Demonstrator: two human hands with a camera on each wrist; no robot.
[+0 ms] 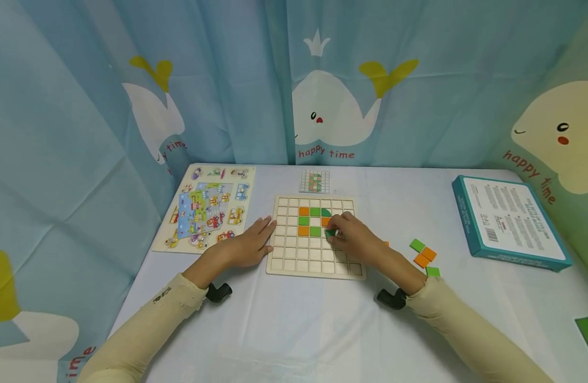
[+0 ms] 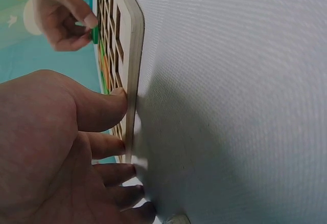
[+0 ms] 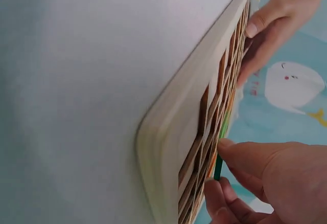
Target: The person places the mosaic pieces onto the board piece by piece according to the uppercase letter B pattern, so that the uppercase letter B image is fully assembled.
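Blue curtain (image 1: 255, 80), red "happy time" printed on it. White worktop (image 1: 294, 330). Teal box (image 1: 511, 223) at right, barcode (image 1: 491, 234) visible, fine print too small to read. Wooden grid board (image 1: 294, 260) mid-worktop, orange and green tiles (image 1: 304, 211) in upper cells. Left hand (image 1: 248, 244): fingers extended, gripping nothing, touching board's left edge. Right hand (image 1: 356, 236): thumb and fingers nearly together, pinching dark green piece (image 1: 330, 233) at the board, right of the lowest tile row.
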